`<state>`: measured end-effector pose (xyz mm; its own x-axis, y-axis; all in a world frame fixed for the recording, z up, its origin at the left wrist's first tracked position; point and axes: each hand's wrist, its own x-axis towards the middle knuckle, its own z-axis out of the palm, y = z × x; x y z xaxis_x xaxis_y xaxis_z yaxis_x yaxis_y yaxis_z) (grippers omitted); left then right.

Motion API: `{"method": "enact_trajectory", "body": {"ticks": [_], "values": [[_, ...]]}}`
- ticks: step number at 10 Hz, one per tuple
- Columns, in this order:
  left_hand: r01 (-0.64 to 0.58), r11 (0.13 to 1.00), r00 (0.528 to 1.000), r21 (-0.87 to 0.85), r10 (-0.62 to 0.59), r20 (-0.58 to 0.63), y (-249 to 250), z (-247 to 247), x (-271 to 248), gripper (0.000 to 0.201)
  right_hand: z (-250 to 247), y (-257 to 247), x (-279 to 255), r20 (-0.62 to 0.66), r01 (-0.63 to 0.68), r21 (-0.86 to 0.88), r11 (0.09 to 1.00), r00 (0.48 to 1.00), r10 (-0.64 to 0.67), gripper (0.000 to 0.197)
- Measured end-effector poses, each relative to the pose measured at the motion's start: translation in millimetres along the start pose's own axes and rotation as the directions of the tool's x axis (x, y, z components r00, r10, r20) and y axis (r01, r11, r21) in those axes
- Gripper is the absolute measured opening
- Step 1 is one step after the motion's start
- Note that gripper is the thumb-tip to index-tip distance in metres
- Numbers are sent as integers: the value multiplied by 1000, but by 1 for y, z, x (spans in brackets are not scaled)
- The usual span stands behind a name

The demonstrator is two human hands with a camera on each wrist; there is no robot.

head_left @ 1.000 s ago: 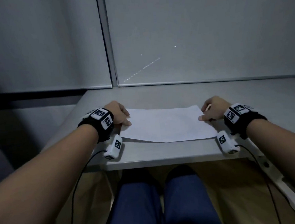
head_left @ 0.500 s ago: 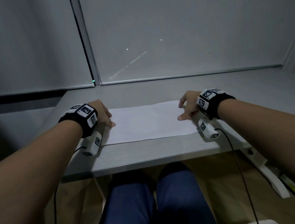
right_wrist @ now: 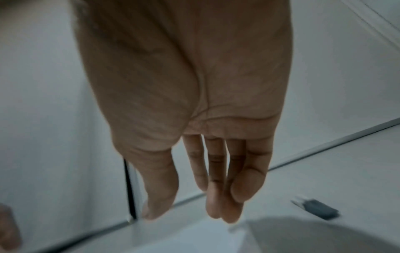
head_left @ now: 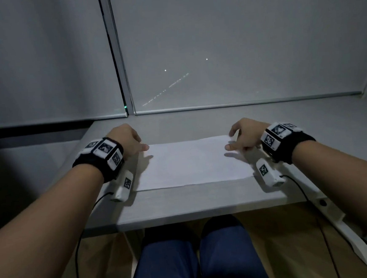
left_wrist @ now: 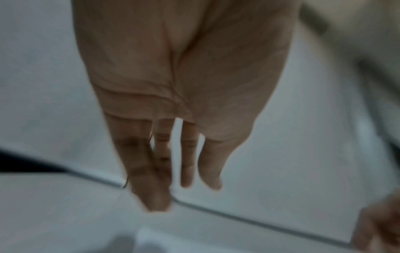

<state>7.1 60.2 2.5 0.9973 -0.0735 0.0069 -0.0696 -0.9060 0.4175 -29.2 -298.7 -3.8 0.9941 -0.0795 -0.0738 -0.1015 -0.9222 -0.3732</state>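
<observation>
A white sheet of paper (head_left: 191,162) lies flat on the grey table (head_left: 183,204), long side toward me. My left hand (head_left: 134,142) hovers over its far left corner and my right hand (head_left: 241,137) over its far right corner; thumb shadows fall on the sheet beneath both. The left wrist view shows the left hand (left_wrist: 179,171) with fingers stretched out and holding nothing. The right hand (right_wrist: 205,188) looks the same in the right wrist view, fingers straight and close together. Whether any fingertip touches the paper is unclear.
Grey wall panels (head_left: 236,47) close off the back of the table. A small dark grey object (right_wrist: 316,208) lies on the table to the right of my right hand. A white bracket (head_left: 348,235) slants down below the table's right front. My knees (head_left: 198,258) are under the front edge.
Both hands rested with curled fingers on the paper's side edges; now they are raised toward the far corners with fingers straightened. The paper stays flat.
</observation>
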Motion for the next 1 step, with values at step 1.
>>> {"method": "enact_trajectory", "body": {"ticks": [1], "values": [[-149, 967, 986, -205, 160, 37, 5, -4, -38, 31, -2, 8, -38, -99, 120, 204, 972, 990, -102, 33]]}}
